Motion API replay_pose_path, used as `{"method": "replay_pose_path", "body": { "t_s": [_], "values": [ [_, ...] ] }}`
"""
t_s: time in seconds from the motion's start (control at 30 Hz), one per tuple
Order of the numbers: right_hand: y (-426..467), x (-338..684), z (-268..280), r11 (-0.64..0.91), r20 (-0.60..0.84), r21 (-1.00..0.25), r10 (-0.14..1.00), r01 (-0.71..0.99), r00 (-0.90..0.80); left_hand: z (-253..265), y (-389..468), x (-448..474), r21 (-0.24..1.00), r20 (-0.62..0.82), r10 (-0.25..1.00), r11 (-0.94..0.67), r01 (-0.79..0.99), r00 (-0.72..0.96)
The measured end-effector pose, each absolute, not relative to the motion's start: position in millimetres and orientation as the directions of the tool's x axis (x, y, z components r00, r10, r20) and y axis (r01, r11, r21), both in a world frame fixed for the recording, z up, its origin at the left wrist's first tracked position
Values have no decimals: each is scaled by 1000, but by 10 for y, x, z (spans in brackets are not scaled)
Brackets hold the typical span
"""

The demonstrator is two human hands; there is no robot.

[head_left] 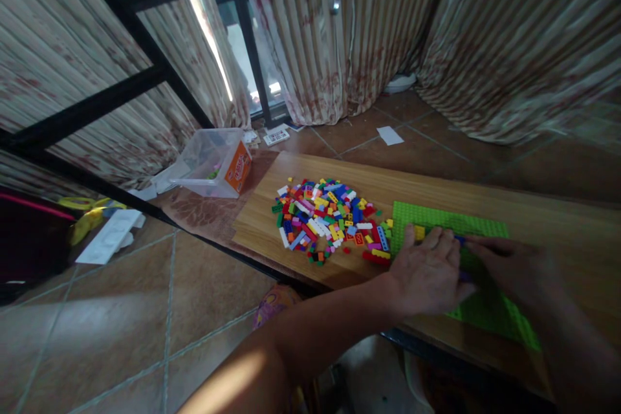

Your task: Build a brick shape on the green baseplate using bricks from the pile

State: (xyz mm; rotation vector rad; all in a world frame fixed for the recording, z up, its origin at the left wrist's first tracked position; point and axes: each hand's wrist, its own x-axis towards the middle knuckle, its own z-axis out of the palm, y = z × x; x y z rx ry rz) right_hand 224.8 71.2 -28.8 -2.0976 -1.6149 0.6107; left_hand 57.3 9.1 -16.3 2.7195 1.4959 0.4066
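A green baseplate (pixel 451 215) lies on the wooden board, with both hands over its middle. My left hand (pixel 429 272) rests flat on it, fingers stretched and side by side, covering part of the plate. Just beyond those fingertips, a yellow brick (pixel 419 231) shows on the plate. My right hand (pixel 517 265), somewhat blurred, reaches in from the right with its fingertips pinched at a small blue brick (pixel 460 240) beside the left fingers. A purple piece (pixel 466 277) peeks out near my left thumb. What lies under the palms is hidden.
Left of the baseplate, a wide pile of mixed toy bricks (pixel 323 213) covers the board (pixel 349 168). A clear plastic bin (pixel 206 171) with an orange label stands at the board's far left. Dark metal bars (pixel 140 32) cross the upper left. Paper (pixel 390 136) lies on the tiled floor.
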Motion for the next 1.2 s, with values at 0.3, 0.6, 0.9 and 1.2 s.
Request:
{"method": "replay_pose_path", "body": {
  "t_s": [0.3,0.6,0.9,1.2],
  "values": [
    [693,2244,-309,-207,-70,-620,975,757,209,-131,74,575,132,205,837,-536,834,506],
    [652,2290,-349,-137,-13,-602,987,787,162,-174,131,471,233,220,829,-556,798,514],
    [633,2238,-285,-186,30,-558,969,809,244,124,311,254,438,308,903,-414,798,300],
    [205,1243,-20,332,405,-701,914,631,-31,514,677,-847,866,472,774,-316,389,-423]
  ]
}}
